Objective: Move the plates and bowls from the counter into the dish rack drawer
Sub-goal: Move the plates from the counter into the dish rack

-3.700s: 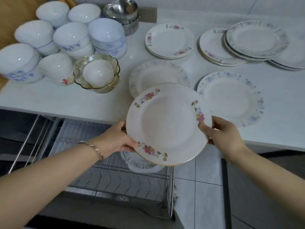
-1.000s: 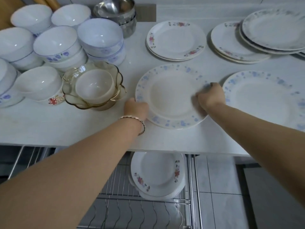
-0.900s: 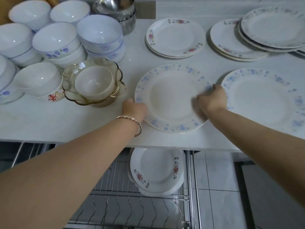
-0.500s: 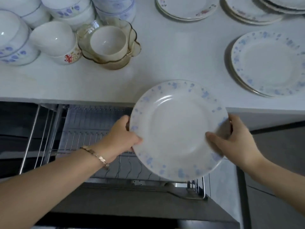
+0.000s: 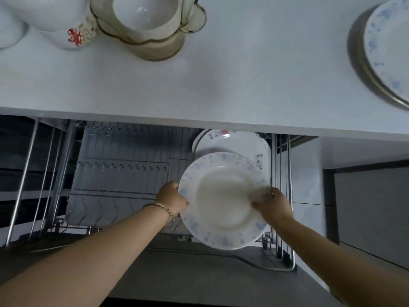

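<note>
I hold a white plate with blue flowers (image 5: 223,202) by both rims, low over the right end of the open dish rack drawer (image 5: 124,173). My left hand (image 5: 171,199) grips its left edge and my right hand (image 5: 273,206) grips its right edge. The plate tilts toward me. Just behind it, a few white plates with red flowers (image 5: 232,144) stand in the rack, partly hidden under the counter edge. On the counter (image 5: 243,74) at the far right lies another blue-flowered plate (image 5: 389,52), cut off by the frame.
At the counter's back left, a white bowl (image 5: 143,14) sits inside an amber glass bowl (image 5: 155,45), beside a white bowl with a red flower (image 5: 66,29). The rack's wire slots left of the plates hold nothing. Grey floor tiles (image 5: 309,173) lie to the right.
Both hands lifted the blue-flowered plate off the counter, then carried it down and forward into the drawer, close to the red-flowered plates standing there. The view has dropped lower.
</note>
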The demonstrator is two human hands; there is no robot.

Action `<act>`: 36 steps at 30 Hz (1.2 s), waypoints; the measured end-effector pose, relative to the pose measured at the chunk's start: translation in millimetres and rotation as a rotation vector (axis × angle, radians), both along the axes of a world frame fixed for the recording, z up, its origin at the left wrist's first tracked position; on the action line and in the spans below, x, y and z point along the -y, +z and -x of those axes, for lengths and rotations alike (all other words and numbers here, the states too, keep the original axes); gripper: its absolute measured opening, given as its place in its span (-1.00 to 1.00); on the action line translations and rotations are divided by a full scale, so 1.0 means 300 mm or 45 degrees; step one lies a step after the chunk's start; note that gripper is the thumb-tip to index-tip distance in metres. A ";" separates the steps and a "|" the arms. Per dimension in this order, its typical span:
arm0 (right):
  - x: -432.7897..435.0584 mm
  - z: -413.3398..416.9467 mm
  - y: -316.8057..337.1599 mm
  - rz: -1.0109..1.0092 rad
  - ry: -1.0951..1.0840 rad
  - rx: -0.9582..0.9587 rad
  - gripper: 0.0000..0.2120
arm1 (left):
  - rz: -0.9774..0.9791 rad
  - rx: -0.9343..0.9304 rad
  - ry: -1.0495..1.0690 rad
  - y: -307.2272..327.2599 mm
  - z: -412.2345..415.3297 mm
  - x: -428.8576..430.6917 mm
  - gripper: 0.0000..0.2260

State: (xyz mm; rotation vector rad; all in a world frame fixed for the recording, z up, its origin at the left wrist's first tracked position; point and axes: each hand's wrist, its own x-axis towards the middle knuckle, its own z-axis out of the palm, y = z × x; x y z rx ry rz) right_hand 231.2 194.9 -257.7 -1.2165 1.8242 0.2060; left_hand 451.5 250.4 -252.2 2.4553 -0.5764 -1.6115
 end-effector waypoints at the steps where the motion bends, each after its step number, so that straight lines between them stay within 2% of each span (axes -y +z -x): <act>1: 0.025 -0.004 -0.035 0.010 -0.033 -0.023 -0.51 | 0.018 0.034 -0.016 -0.038 0.003 0.028 -0.75; 5: 0.140 -0.018 -0.173 0.106 -0.108 -0.127 -0.52 | 0.100 0.163 -0.042 -0.196 0.022 0.166 -0.75; 9: 0.193 -0.057 -0.203 0.149 -0.262 -0.148 -0.55 | 0.156 0.256 -0.098 -0.239 0.017 0.262 -0.72; 17: 0.194 -0.083 -0.259 0.231 -0.346 -0.155 -0.53 | 0.127 0.308 -0.121 -0.284 0.059 0.337 -0.48; 20: 0.187 -0.065 -0.256 0.276 -0.344 -0.099 -0.56 | 0.143 0.278 -0.111 -0.277 0.066 0.336 -0.35; 24: 0.180 -0.056 -0.256 0.338 -0.384 -0.060 -0.58 | 0.176 0.132 0.043 -0.264 0.088 0.334 -0.33; 28: 0.192 -0.058 -0.244 0.332 -0.442 0.008 -0.58 | 0.110 0.081 -0.007 -0.237 0.089 0.327 -0.28; 30: 0.199 -0.057 -0.219 0.220 -0.323 -0.022 -0.48 | 0.080 0.136 -0.089 -0.190 0.099 0.321 -0.31; 32: 0.200 -0.048 -0.162 0.120 -0.108 -0.059 -0.40 | 0.045 0.251 -0.284 -0.110 0.131 0.314 -0.39; 34: 0.203 -0.029 -0.072 0.065 0.172 -0.060 -0.41 | 0.082 0.198 -0.529 -0.010 0.177 0.312 -0.54; 36: 0.225 0.012 0.041 -0.028 0.357 0.041 -0.44 | 0.157 0.077 -0.717 0.105 0.232 0.328 -0.68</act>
